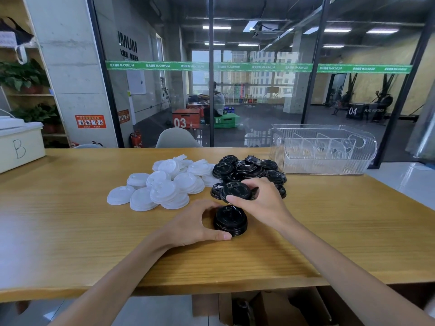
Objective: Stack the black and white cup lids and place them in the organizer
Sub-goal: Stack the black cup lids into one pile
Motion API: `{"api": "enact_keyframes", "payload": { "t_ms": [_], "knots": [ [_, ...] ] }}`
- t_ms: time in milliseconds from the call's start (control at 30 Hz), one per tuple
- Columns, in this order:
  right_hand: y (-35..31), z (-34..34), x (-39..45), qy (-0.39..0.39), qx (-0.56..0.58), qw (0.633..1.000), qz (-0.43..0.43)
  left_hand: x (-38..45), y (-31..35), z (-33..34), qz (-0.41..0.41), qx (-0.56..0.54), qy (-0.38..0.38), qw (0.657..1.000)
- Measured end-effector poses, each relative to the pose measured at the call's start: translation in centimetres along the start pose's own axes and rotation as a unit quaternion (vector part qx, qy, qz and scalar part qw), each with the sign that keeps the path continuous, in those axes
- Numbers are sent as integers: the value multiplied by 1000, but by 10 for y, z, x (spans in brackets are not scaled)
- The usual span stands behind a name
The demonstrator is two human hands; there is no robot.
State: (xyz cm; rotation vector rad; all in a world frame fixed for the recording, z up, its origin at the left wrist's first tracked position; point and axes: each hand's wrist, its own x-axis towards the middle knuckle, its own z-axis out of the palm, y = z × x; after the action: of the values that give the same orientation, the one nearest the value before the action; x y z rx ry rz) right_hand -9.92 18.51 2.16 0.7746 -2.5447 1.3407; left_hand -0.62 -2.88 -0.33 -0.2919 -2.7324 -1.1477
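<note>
A short stack of black lids [230, 221] stands on the wooden table [70, 220] near its middle. My left hand [197, 225] curls round the stack's left side, thumb at the front. My right hand [259, 198] grips a single black lid [236, 191] just above and behind the stack. A loose heap of black lids [249, 168] lies behind my right hand. Left of it spreads a heap of white lids [164, 184]. The clear plastic organizer [324, 165] with dividers stands at the table's back right.
A cream box [21, 147] marked B sits at the table's back left. A glass wall runs behind the table, with a grey chair back [176, 137] just beyond the far edge. The table's right edge lies close to the organizer.
</note>
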Motion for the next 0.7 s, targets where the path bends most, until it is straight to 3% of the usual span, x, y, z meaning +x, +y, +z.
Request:
{"api": "enact_keyframes", "payload": {
  "t_ms": [233, 700],
  "knots": [
    [-1, 13, -28, -38, -20, 999, 4, -1, 6, -2, 38, -36, -4, 999],
    [-12, 14, -43, -43, -54, 997, 22, 2, -2, 0, -3, -17, -3, 1000]
  ]
}}
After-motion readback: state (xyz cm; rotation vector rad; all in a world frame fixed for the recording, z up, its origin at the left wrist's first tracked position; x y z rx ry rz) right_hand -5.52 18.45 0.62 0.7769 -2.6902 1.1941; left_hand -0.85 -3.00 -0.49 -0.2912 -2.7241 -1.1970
